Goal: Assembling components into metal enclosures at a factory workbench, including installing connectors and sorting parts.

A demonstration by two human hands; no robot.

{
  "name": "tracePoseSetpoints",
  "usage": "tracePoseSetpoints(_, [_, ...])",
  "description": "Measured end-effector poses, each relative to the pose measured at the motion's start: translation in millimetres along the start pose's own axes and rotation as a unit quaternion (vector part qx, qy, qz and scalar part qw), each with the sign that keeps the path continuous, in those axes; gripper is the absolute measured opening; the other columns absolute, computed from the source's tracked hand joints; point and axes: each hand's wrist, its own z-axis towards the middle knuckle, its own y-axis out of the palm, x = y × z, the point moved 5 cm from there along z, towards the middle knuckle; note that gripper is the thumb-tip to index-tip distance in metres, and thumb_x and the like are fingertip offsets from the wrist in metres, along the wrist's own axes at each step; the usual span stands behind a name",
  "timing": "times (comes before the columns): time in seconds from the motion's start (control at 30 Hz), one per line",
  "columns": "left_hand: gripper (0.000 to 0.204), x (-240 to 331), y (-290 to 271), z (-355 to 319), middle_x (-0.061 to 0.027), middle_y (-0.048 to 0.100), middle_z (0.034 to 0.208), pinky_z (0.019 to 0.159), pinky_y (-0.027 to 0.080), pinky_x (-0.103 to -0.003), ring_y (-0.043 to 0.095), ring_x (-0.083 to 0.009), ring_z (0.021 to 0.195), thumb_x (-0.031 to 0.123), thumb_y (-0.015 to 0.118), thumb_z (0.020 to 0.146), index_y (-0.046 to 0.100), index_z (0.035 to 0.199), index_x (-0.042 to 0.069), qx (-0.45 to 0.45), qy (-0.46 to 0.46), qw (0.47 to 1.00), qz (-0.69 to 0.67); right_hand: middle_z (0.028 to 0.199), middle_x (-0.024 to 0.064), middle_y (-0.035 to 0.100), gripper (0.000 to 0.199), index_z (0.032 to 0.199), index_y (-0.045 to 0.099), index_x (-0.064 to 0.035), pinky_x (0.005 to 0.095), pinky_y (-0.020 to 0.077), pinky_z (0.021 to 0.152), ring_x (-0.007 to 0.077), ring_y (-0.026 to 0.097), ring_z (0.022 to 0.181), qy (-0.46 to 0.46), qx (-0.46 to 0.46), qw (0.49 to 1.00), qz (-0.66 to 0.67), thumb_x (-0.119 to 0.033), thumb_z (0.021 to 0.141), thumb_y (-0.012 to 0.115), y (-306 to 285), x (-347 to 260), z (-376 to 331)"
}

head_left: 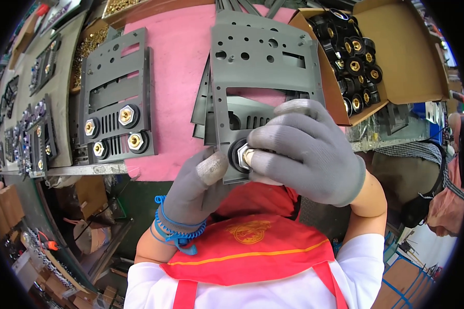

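I hold a grey metal panel with punched holes and a slot upright in front of me. My left hand, in a grey glove, grips its lower left edge from below. My right hand, also gloved, is closed over a black round socket with a brass nut at the panel's lower edge. More grey panels lie stacked behind it on the pink mat.
A finished stack of grey panels with several brass-and-black sockets lies at the left of the mat. An open cardboard box of black sockets stands at the upper right. More fitted panels line the far left bench. Another person's arm shows at right.
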Motion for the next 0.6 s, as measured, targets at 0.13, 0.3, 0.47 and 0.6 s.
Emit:
tracePoseSetpoints(0.13, [0.07,0,3,0,-0.0187,0.056,0.129,0.108,0.04,-0.039,0.056,-0.0256,0.121,0.044,0.055,0.094,0.043,0.136,-0.011,-0.005,0.009,1.0,-0.006,0.08,0.0058,0.057,0.03,0.092,0.065,-0.0092,0.039,0.0446,0.075,0.0252,0.057,0.074,0.054,-0.052,0.997,-0.014,-0.028,0.071,0.076,11,-1,4])
tracePoseSetpoints(0.3, [0.072,-1,-6,-1,-0.0176,0.053,0.135,0.109,0.04,-0.043,0.053,-0.0277,0.126,0.047,0.059,0.093,0.042,0.139,-0.006,0.003,-0.019,1.0,0.001,0.086,0.0068,0.062,0.031,0.09,0.065,-0.0094,0.0383,0.0459,0.078,0.0276,0.059,0.079,0.113,-0.101,0.988,0.033,-0.027,0.067,0.077,0,1,6])
tracePoseSetpoints(0.47, [0.078,-5,-9,1,-0.0174,0.053,0.136,0.111,0.039,-0.046,0.053,-0.0286,0.127,0.051,0.061,0.091,0.04,0.141,-0.004,0.008,-0.027,0.999,0.017,0.092,0.0076,0.066,0.031,0.095,0.067,-0.0084,0.0372,0.048,0.075,0.0285,0.062,0.08,0.069,-0.063,0.993,0.07,-0.021,0.068,0.076,-5,3,7])
tracePoseSetpoints(0.6, [0.082,-7,-11,1,-0.0182,0.053,0.136,0.111,0.039,-0.044,0.053,-0.0284,0.127,0.053,0.062,0.089,0.039,0.142,-0.005,0.033,-0.03,0.999,0.021,0.084,0.0062,0.062,0.026,0.094,0.067,-0.0077,0.0367,0.0459,0.07,0.0259,0.059,0.076,0.072,-0.056,0.996,0.008,-0.024,0.074,0.073,2,1,9])
